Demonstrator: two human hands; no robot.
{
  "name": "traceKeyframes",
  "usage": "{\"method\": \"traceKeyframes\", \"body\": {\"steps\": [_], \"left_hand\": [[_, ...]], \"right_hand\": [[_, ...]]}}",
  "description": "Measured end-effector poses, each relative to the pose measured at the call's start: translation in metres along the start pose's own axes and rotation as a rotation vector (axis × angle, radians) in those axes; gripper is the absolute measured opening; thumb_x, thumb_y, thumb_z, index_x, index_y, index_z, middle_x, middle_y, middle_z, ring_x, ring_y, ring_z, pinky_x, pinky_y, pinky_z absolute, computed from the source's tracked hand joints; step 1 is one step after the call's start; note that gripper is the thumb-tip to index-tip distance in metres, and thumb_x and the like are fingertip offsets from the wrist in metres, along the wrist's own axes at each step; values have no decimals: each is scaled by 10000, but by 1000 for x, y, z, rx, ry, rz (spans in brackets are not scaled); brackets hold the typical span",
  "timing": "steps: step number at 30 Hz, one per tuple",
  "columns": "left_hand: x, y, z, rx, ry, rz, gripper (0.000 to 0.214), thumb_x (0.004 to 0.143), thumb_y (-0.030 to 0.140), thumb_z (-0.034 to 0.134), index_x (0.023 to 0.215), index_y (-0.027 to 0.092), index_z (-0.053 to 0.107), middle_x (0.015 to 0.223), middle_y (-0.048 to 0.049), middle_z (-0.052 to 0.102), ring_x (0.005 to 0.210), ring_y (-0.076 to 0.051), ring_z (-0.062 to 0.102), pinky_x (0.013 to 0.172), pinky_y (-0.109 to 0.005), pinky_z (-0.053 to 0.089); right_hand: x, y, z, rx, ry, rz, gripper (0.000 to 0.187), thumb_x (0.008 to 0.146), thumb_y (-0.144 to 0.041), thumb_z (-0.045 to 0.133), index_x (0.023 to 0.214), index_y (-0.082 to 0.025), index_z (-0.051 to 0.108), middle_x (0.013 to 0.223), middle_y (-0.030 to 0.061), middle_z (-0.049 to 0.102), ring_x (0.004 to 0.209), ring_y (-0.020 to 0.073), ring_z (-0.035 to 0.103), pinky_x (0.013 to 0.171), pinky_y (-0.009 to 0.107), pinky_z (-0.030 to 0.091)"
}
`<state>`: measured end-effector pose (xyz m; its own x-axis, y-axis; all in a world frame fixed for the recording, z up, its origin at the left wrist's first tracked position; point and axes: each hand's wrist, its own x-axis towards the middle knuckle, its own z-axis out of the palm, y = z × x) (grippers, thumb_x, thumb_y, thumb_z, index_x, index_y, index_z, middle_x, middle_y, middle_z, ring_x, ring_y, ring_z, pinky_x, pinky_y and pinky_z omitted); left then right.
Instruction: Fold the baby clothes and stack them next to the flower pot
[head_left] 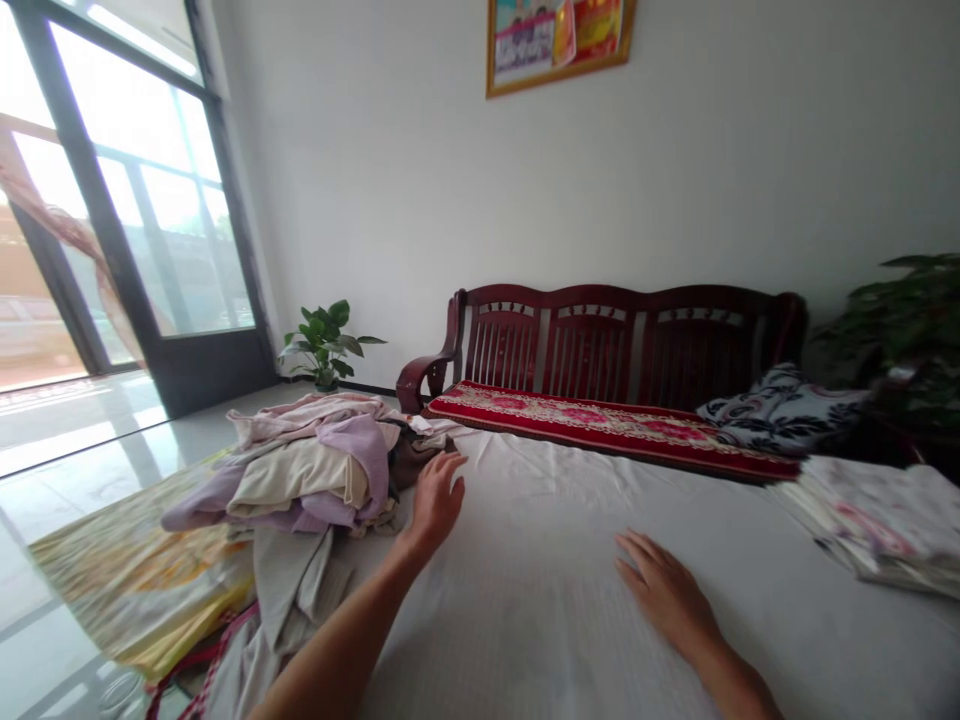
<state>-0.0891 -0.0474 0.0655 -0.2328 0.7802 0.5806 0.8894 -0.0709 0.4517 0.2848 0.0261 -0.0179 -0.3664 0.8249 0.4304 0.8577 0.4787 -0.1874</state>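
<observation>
My left hand [437,502] is beside a heap of loose clothes [300,470], its fingers apart and nothing in them. Lilac, cream, pink and brown pieces make up the heap. Over the white cloth [540,580] that covers the table, my right hand [664,590] stretches out with spread fingers and holds nothing. Whether either palm touches the cloth I cannot tell. On the right side of the table lies a stack of folded cloths [877,520], the top one white with pink marks.
Behind the table stands a dark red wooden bench [592,340] with a red patterned seat cover [570,415] and a black-and-white cushion [784,408]. Potted plants stand at the left [330,340] and right [900,320]. Yellowish patterned cloth [142,560] hangs at the table's left edge.
</observation>
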Motion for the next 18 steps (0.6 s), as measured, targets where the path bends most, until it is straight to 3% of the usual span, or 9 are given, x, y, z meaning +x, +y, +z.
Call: {"method": "traceKeyframes", "body": {"steps": [7,10,12,14,18], "left_hand": [[53,-19,-89,128,355,-58,380,886,208,459,1202,244,667,1299,-32,646,1279,-247,502,1123,-402,354],[80,-45,-123,220,405,-210,376,867,205,468,1178,249,675,1248,-55,663,1147,-271,577,1008,-409,431],[96,-66,-139,307,368,-329,367,860,233,497,1183,253,671,1245,-81,657,1128,-297,581,959,-423,446],[108,-87,-149,401,246,-436,362,835,258,552,1179,228,663,1281,-118,637,1160,-335,565,943,-437,445],[116,-120,-152,426,72,-530,371,733,350,699,1011,106,675,1181,-230,668,1135,-392,587,916,-447,454]], "right_hand": [[-1,3,2,-18,-29,3,513,894,-418,375,1251,-186,662,1369,113,613,1294,273,540,1108,452,412],[-1,5,5,-19,-10,3,508,889,-418,378,1245,-198,665,1358,109,621,1289,277,544,1105,459,416],[-1,5,7,-17,7,4,499,887,-414,382,1237,-205,670,1347,107,629,1280,279,552,1100,462,421],[-1,5,7,-19,13,3,489,884,-403,388,1228,-207,675,1338,109,635,1267,280,562,1093,463,428],[-1,1,3,-19,3,3,488,882,-381,390,1232,-197,674,1346,111,630,1267,276,562,1096,458,426]]}}
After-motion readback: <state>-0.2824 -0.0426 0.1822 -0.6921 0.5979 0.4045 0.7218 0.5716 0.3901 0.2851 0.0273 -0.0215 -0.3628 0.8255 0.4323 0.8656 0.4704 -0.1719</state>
